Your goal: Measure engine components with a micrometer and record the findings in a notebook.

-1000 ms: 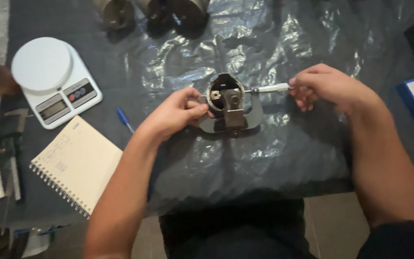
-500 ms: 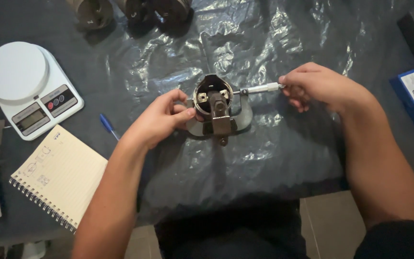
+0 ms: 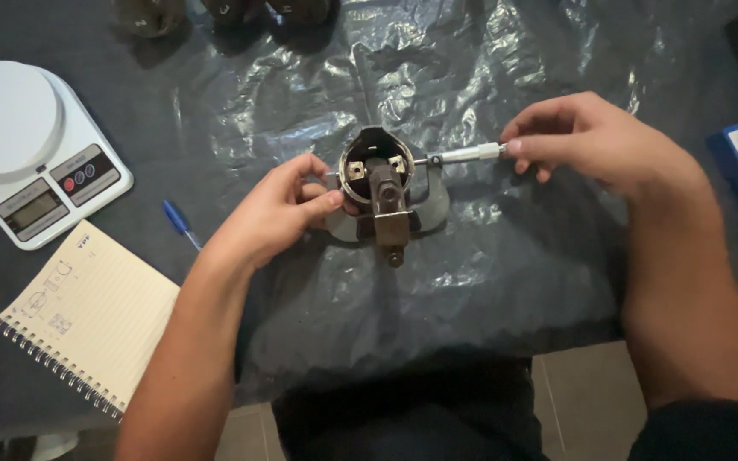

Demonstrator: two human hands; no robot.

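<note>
Head view: a measuring step looks to be in hand. The left hand (image 3: pixel 279 213) steadies a round dark metal housing (image 3: pixel 377 183) near the middle of the desk (image 3: pixel 557 282), on crinkled dark plastic sheeting (image 3: pixel 489 51), its fingers (image 3: pixel 322 201) clenched on the housing's left rim. The right hand (image 3: pixel 595 141) grasps the silvery thimble end of a micrometer (image 3: pixel 463 155) between its fingertips (image 3: pixel 518 147).

The micrometer's long axis runs left to right across the housing's open top, tilted slightly up toward the right, its handle pointing to the right hand. The housing's opening faces up at the camera; a brown bracket juts from it toward the person.

As I judge it, the next move calls for gentle turning of the thimble while the left hand keeps the housing from shifting.

Left of the work lie a white kitchen scale (image 3: pixel 32 149), a blue pen (image 3: pixel 181 224) and a spiral notebook (image 3: pixel 87 316).
</note>
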